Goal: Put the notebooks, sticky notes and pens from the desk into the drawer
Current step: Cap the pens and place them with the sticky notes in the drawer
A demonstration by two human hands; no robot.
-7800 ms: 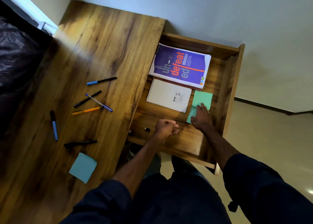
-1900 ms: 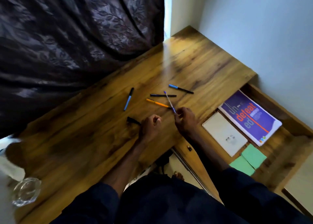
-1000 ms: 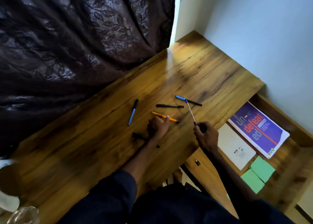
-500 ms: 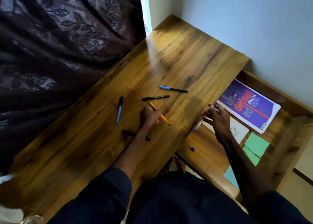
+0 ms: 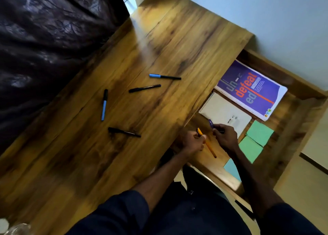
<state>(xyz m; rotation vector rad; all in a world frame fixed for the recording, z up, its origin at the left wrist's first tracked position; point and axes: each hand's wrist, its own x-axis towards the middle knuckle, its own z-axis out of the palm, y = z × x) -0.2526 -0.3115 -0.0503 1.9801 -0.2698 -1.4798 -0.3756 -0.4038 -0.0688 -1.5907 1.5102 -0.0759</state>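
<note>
My left hand (image 5: pixel 192 143) grips an orange pen (image 5: pixel 209 148) over the front of the open drawer (image 5: pixel 301 114). My right hand (image 5: pixel 224 137) holds a purple-capped pen (image 5: pixel 210 123) just above the white spiral notebook (image 5: pixel 223 110). Inside the drawer lie a purple notebook (image 5: pixel 252 89), two green sticky pads (image 5: pixel 260 132) and a blue sticky pad (image 5: pixel 231 169). Several pens stay on the desk: a blue-capped one (image 5: pixel 165 77), a black one (image 5: pixel 144 88), a blue-and-black one (image 5: pixel 104 104) and a black marker (image 5: pixel 124 132).
The wooden desk (image 5: pixel 159 39) runs from the lower left to the upper right, with a dark curtain (image 5: pixel 44 39) along its left side. A pale wall stands behind the drawer. Something glassy shows at the bottom left corner (image 5: pixel 16 229).
Both hands moved right from the desk to the drawer. My left hand lifted the orange pen off the desk; my right hand carried the purple-capped pen down over the white notebook.
</note>
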